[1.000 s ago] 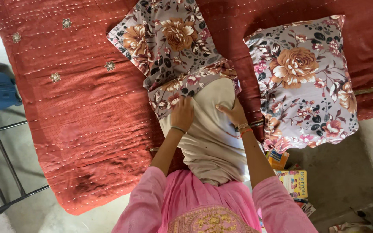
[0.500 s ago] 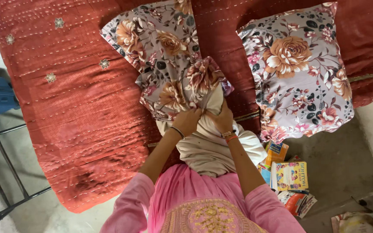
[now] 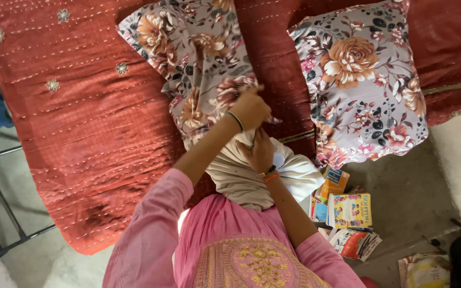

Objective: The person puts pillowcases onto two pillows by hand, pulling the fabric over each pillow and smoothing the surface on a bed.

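1. A dark metal frame (image 3: 6, 234) was seen at the 8 o'clock edge of the view, standing on the pale floor beside the bed.
2. A rust-red quilted bedspread (image 3: 92, 133) with small stitched flowers was spread from 9 o'clock across to 2 o'clock.
3. A floral pillowcase (image 3: 188, 58) was laid on the bedspread at 12 o'clock, with its open end drawn down toward the centre.
4. The left hand (image 3: 249, 106) was held closed, and the bunched hem of the floral pillowcase was gripped in it just above the centre.
5. A beige pillow (image 3: 241, 178) was positioned directly below the centre, against the pink tunic, with its upper end entering the pillowcase opening.
6. The right hand (image 3: 260, 152) was placed just below the left hand; its fingers were curled against the top of the beige pillow, pressed onto the fabric. Whether cloth was pinched in it could not be told.
7. A second floral pillow (image 3: 364, 80), fully covered, was laid at 2 o'clock, well apart from the hands.
8. A scatter of books (image 3: 348, 213) was seen on the floor at 4 o'clock, just below the second pillow.
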